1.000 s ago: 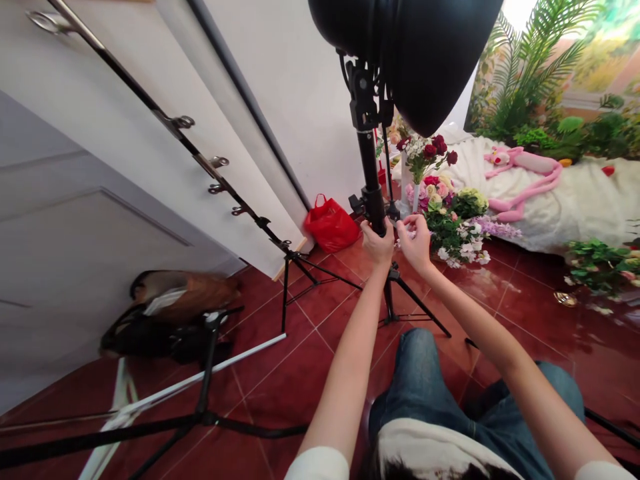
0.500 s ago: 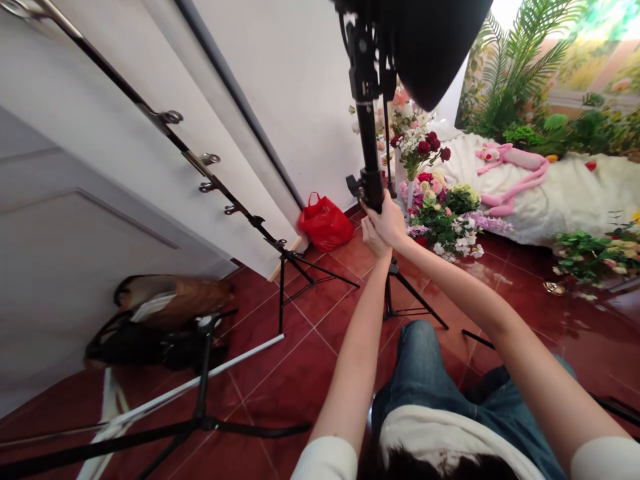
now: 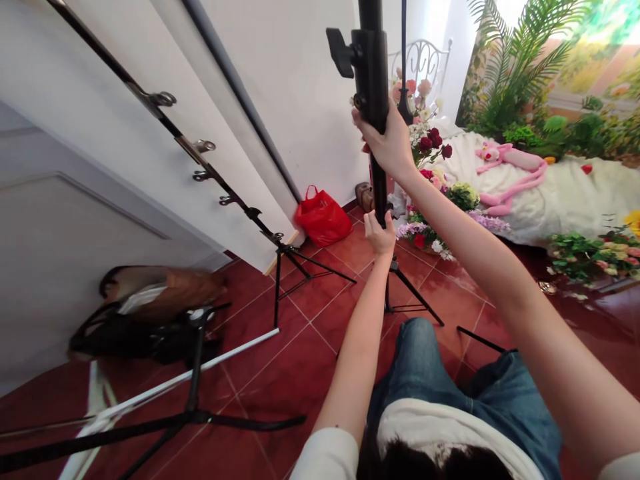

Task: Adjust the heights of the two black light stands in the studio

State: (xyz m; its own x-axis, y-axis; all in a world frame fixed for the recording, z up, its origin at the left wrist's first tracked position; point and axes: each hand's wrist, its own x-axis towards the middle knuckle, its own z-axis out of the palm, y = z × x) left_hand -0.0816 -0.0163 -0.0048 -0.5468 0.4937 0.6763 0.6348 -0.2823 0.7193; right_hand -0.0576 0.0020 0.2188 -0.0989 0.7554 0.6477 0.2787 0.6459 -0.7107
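A black light stand (image 3: pixel 380 183) rises upright in front of me on spread legs, its top running out of view. My right hand (image 3: pixel 393 143) is wrapped around the pole just under the collar (image 3: pixel 371 77), which has a black clamp knob (image 3: pixel 341 53) on its left side. Lower down, my left hand (image 3: pixel 380 233) grips the same pole with its fingers curled round it. A thin black cord or rod (image 3: pixel 404 60) hangs just right of the upper pole.
A second black stand (image 3: pixel 187 157) with metal clips leans across the left. Red bag (image 3: pixel 324 217), bags (image 3: pixel 150 313), a white pole (image 3: pixel 235 352) and black stand legs (image 3: pixel 200 417) lie around the tiled floor. Flowers (image 3: pixel 463 197) and a pink plush toy (image 3: pixel 520 167) are at right.
My right hand has moved up the pole, apart from my left hand, which stays low. The collar and knob have risen with it, and the black lamp head has gone out of view above.
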